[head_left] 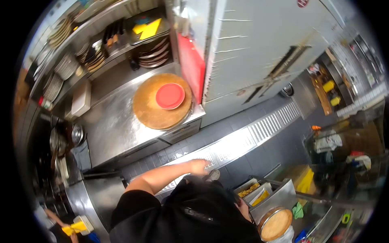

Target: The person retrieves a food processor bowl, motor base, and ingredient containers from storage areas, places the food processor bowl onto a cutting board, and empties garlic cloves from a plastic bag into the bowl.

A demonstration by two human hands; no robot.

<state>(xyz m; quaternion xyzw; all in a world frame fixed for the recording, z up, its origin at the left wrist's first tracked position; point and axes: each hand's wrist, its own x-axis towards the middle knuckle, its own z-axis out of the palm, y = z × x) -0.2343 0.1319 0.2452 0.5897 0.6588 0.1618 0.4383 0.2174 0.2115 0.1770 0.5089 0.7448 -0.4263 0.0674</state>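
Observation:
My left hand (199,166) reaches across my front above the metal floor grate, its fingers loosely curled and no object visible in it. Low on the right, my right hand (243,209) is partly covered by my black shirt, beside a metal drawer (271,201). Its fingers are mostly hidden. Inside the drawer are containers of yellowish food (249,190). A round wooden-topped container (275,223) stands close to the same hand. Ahead, a red round lid or plate (170,96) lies on a round wooden chopping board (148,106), away from both hands.
The board rests on a steel counter (109,121) beneath shelves of stacked plates (67,67). A red board (191,67) stands against a large grey cabinet (251,52). A floor grate (235,146) crosses the dark tiles. At lower left, another person's hands hold something yellow (73,229).

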